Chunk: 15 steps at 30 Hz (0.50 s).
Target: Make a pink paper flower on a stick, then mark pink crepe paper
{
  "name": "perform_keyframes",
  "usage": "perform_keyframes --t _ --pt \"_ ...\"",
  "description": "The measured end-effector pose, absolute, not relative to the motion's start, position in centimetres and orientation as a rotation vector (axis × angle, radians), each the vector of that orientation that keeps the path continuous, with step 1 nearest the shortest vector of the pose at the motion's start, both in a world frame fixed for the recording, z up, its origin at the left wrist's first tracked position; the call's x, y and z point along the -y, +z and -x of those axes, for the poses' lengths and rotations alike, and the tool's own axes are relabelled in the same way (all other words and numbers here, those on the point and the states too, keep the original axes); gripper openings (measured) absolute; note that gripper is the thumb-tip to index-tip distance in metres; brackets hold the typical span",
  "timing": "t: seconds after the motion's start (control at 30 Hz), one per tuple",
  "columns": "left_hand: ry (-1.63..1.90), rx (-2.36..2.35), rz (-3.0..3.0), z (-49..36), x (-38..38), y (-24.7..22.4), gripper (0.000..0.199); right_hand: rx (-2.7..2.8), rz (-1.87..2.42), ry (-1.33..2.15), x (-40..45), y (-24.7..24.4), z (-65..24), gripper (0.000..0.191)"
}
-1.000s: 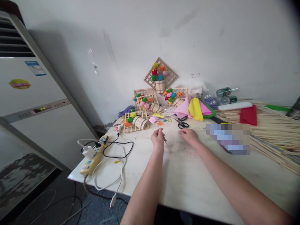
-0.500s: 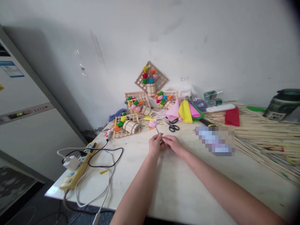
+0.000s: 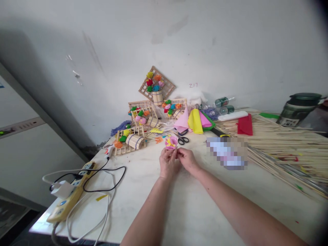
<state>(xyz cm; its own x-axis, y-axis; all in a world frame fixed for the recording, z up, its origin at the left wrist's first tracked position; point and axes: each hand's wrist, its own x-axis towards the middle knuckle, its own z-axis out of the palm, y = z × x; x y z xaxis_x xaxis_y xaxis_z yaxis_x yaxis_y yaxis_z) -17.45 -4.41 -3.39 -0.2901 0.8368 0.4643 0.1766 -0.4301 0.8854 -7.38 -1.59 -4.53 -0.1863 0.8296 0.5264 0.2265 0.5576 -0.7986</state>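
Note:
A pink crepe-paper flower (image 3: 171, 142) with a yellow centre faces up toward me, just beyond my fingertips. My left hand (image 3: 168, 163) is closed in a pinch under its petals. Beside it, my right hand (image 3: 189, 160) is closed too, its fingertips meeting the left ones at the flower's base. The stem is hidden behind my fingers. Black-handled scissors (image 3: 183, 140) lie on the table just past the flower, near folded pink and yellow crepe paper (image 3: 195, 122).
Wooden-stick lattices with small baskets (image 3: 135, 141) and paper flowers stand at the back. On the left are a glue gun (image 3: 109, 151), a yellow power strip (image 3: 67, 202) and looping cables. Thin sticks (image 3: 279, 150) cover the right side, near a dark jar (image 3: 297, 110).
The flower has tipped toward me, so its yellow centre now shows and the stem no longer does. My hands stay together. The view has shifted slightly right.

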Motion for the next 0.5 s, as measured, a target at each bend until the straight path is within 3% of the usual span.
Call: perform_keyframes --t 0.37,0.5 --pt "1.810 -1.445 -1.761 18.4 3.9 -3.6 0.015 1.864 1.007 0.670 1.0 -4.7 7.1 0.016" --pt "1.761 -1.479 -1.800 19.3 3.7 -3.7 0.018 1.718 1.165 0.613 0.2 -3.7 5.6 0.024"
